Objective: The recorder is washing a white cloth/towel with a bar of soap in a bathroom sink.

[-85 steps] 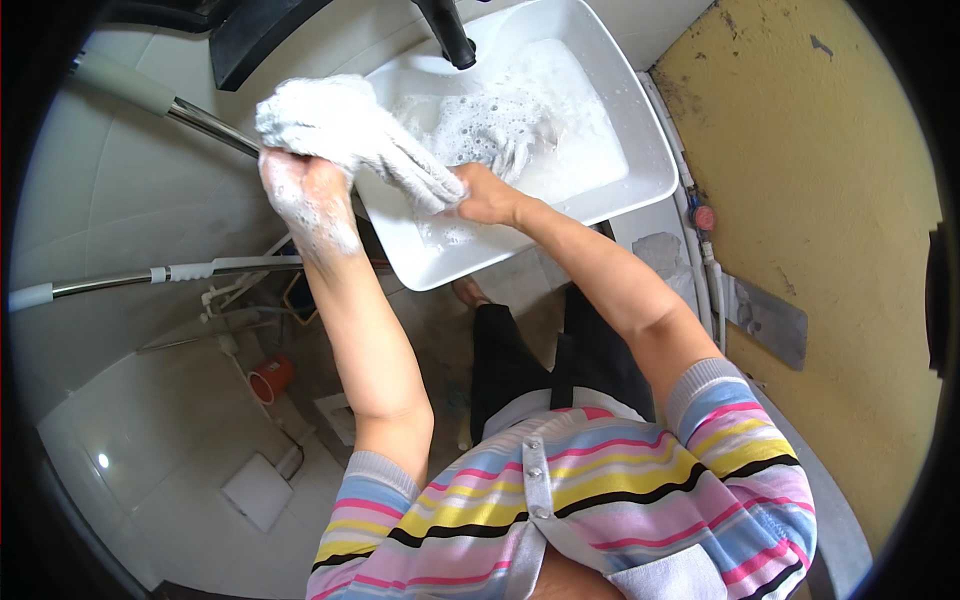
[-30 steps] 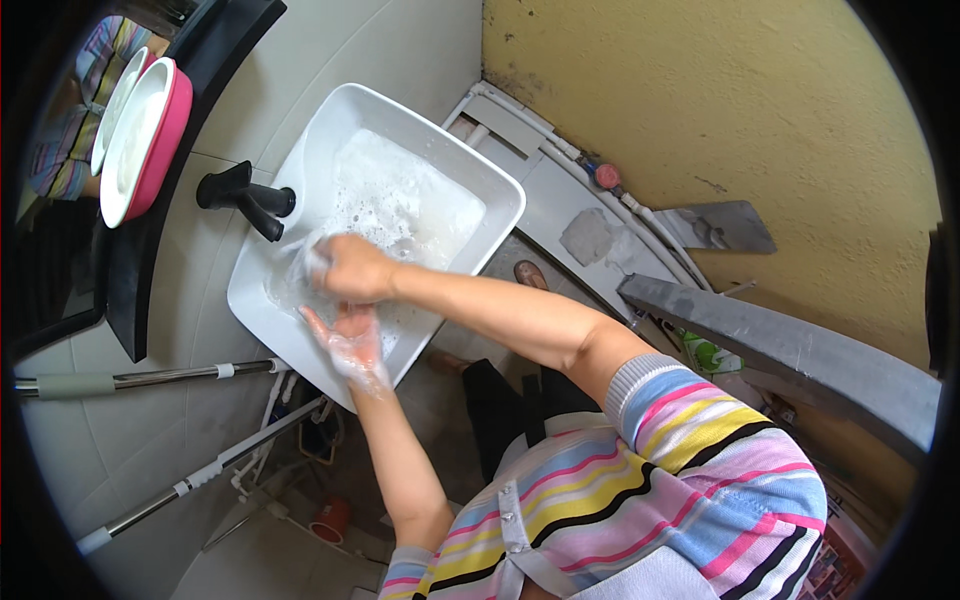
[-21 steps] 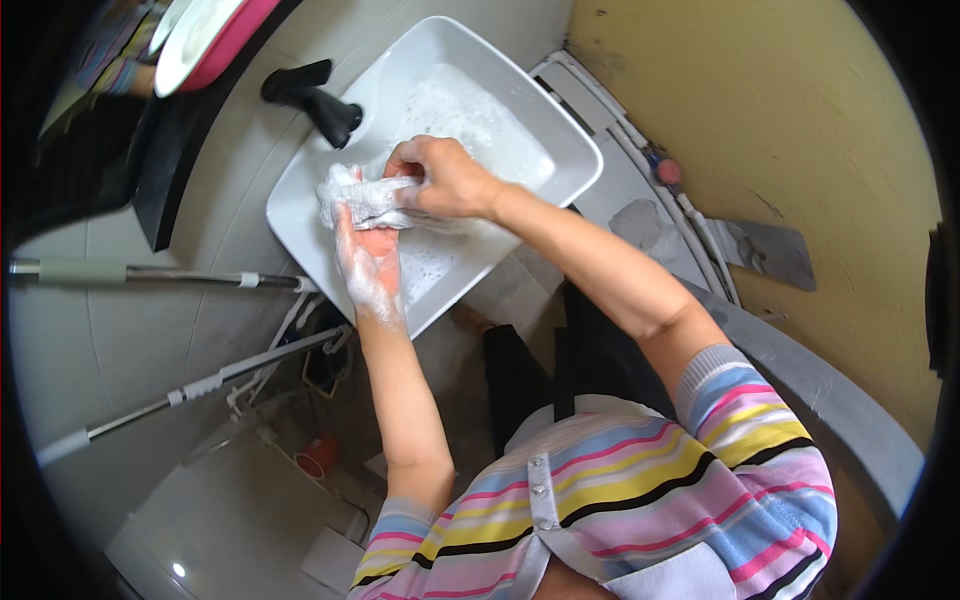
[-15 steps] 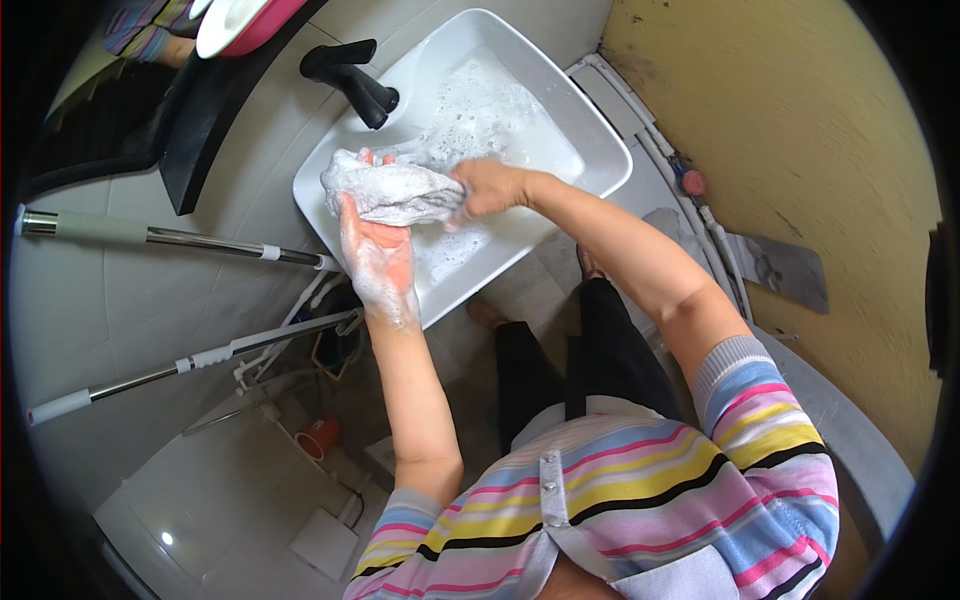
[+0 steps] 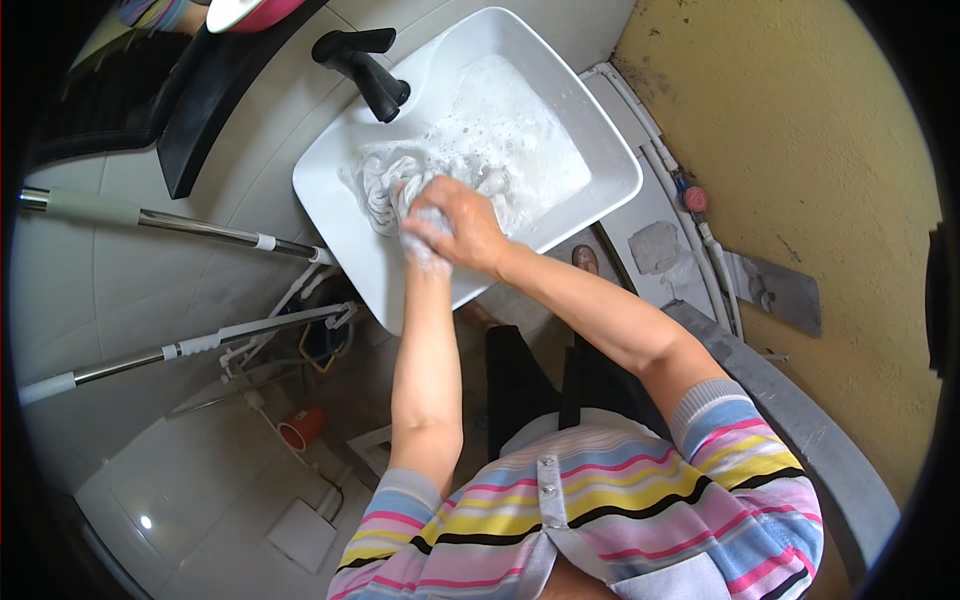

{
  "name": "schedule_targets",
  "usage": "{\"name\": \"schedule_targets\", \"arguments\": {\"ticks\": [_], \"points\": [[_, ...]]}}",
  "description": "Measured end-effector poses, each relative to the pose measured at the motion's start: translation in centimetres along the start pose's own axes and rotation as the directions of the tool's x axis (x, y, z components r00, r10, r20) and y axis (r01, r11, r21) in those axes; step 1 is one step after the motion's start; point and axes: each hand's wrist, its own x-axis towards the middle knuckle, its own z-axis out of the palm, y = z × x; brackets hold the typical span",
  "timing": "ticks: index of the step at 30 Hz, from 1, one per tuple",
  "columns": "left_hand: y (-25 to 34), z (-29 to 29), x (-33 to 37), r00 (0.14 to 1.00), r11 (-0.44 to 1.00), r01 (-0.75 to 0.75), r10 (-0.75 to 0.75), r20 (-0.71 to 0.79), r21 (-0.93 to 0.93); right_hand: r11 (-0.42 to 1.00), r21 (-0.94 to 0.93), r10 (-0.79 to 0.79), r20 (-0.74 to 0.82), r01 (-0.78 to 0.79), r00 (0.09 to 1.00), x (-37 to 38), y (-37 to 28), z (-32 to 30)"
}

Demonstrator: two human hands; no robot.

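Cloth point(image 5: 378, 196) lowered into basin point(image 5: 362, 275) | right hand point(image 5: 466, 226) clasping left hand point(image 5: 418, 246) | left's grip hidden

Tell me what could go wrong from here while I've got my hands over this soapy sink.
First, the foamy water could splash over the near rim of the sink toward your right foot if you rub hard. Second, suds cover your left hand, and your right hand is pressed over it, so the wet white cloth might slip from your fingers.
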Motion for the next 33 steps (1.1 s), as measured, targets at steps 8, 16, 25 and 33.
{"name": "schedule_targets", "arguments": {"ticks": [8,16,25,33], "points": [[1.6,-5.7,3.5,0.781,0.972,0.220,-0.127,0.612,-0.080,0.971,-0.073,0.221,-0.075,-0.226,0.972,1.8,-0.7,1.8],[0.5,2.1,0.6,0.971,0.995,0.034,-0.055,0.233,0.091,0.886,-0.079,0.427,-0.238,-0.456,0.872,7.7,7.6,-2.0],[5.9,-0.2,-1.6,0.995,0.840,-0.084,0.100,-0.001,0.537,1.000,-0.013,0.020,0.225,-0.017,0.974,-1.1,3.6,-7.7],[5.6,0.6,-2.7,0.906,0.987,-0.133,0.083,0.416,0.092,0.666,0.306,0.441,0.574,-0.680,0.690,2.0,5.5,-4.3]]}}
